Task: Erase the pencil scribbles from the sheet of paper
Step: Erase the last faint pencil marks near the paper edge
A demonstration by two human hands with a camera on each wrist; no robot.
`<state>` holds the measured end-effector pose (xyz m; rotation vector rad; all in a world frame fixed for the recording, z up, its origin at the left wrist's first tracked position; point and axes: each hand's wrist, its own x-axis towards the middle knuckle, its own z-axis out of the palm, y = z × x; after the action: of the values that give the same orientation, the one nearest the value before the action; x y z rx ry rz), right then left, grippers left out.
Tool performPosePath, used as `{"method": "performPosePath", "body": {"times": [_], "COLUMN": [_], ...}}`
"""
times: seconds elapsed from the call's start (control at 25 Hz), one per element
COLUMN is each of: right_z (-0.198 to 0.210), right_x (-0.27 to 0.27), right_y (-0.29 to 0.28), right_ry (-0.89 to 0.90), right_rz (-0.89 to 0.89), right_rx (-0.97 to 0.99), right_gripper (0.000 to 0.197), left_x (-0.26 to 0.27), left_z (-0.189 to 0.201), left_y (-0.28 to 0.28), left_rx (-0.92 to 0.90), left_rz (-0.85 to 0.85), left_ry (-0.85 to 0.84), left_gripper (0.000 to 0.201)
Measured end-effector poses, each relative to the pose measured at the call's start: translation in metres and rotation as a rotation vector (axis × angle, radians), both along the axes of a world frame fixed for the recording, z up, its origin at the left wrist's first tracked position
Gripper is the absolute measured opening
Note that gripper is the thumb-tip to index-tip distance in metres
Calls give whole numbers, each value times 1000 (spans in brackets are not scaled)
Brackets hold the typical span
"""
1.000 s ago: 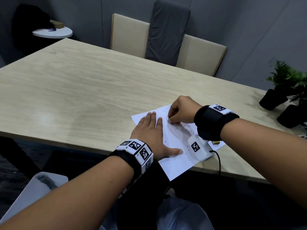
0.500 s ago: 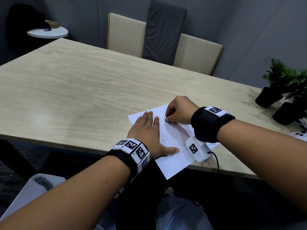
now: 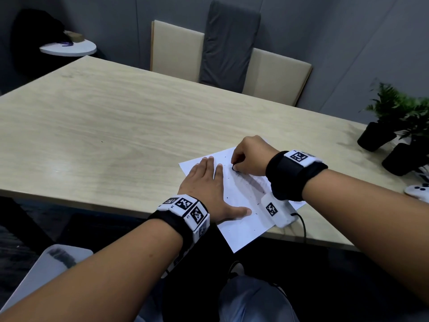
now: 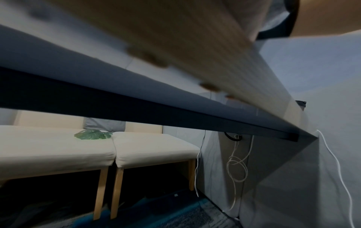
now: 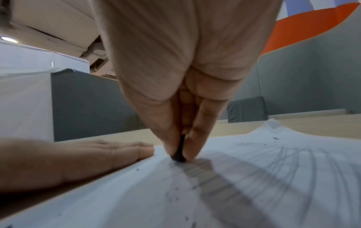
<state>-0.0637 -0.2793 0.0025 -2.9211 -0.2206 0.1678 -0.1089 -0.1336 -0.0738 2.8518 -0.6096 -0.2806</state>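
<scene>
A white sheet of paper [image 3: 243, 219] lies at the table's near edge, one corner hanging over it. Grey pencil scribbles [image 5: 293, 166] cross the sheet [image 5: 136, 200], with dark crumbs scattered about. My left hand [image 3: 206, 182] lies flat on the sheet's left part, fingers straight, and shows again in the right wrist view [image 5: 82, 155]. My right hand [image 3: 249, 156] pinches a small black eraser [image 5: 179, 152] between thumb and fingers and presses its tip on the paper beside the left fingertips. From the head view the eraser [image 3: 235, 168] shows only as a dark tip.
The wooden table [image 3: 104, 126] stretches far to the left and back. Two potted plants [image 3: 394, 126] stand at the right edge, with a white controller [image 3: 417, 190] near them. Beige chairs [image 3: 176, 49] stand behind the table. The left wrist view looks under the table edge [image 4: 175, 108].
The right hand with the eraser has shifted slightly over the top of the sheet. The left hand stays flat in place. The head view has drifted a little.
</scene>
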Motion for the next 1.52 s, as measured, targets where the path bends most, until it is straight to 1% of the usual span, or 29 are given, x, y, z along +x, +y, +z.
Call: {"method": "performPosePath", "body": {"times": [0.04,0.16,0.2,0.24,0.32,0.36,0.4,0.44,0.6,0.64,0.76,0.84,1.04,1.08,1.2,1.24,1.32,1.44,1.52], "right_z": [0,8,9,8,2,-1,-3,-4,7,8,3,-1,11,10,3,0,-1,7,11], "right_x": [-2,-11,-12,-10,-4,-2,-2,-3,-15,-16,-10,-10,-23,-22,-11,-9,-10,-22,-26], "right_y": [-4,-14,-14,-13,-8,-4,-1,-2,-10,-9,-2,2,-8,-8,-5,-3,-5,-13,-14], "right_ry": [33,213,235,199,47,0,-9,15,222,220,59,27,244,226,40,22,53,172,229], "right_rz": [17,45,46,44,40,43,51,58,115,122,109,117,172,157,102,97,102,145,159], "right_rx": [-24,-60,-55,-44,-13,4,11,7,-85,-86,8,17,-117,-105,-24,-12,-27,-116,-138], "right_gripper": [10,9,10,11,13,15,16,16,16,16,17,18,17,16,18,19,19,19,18], "left_x": [0,0,0,0,0,0,-1,0,-1,-1,-1,-1,-1,-1,-1,-1,-1,0,0], "left_z": [1,1,0,1,1,1,2,2,1,1,1,1,0,1,1,1,2,1,0], "left_y": [0,1,1,1,1,1,1,0,1,1,1,1,2,2,1,1,0,1,1], "left_rx": [1,-1,-1,-1,3,6,7,4,-4,-5,-6,-7,-8,-8,-4,2,8,5,4], "left_rz": [-2,-6,-4,-4,-7,-7,-6,-7,-9,-9,-14,-12,-13,-15,-16,-14,-12,-16,-13], "left_ry": [2,-2,-4,-2,1,0,1,3,2,-2,-4,-5,-16,-16,-17,-16,-18,-8,-10], "left_gripper": [134,135,135,134,134,133,133,133,134,134,133,133,133,133,132,132,132,133,134]}}
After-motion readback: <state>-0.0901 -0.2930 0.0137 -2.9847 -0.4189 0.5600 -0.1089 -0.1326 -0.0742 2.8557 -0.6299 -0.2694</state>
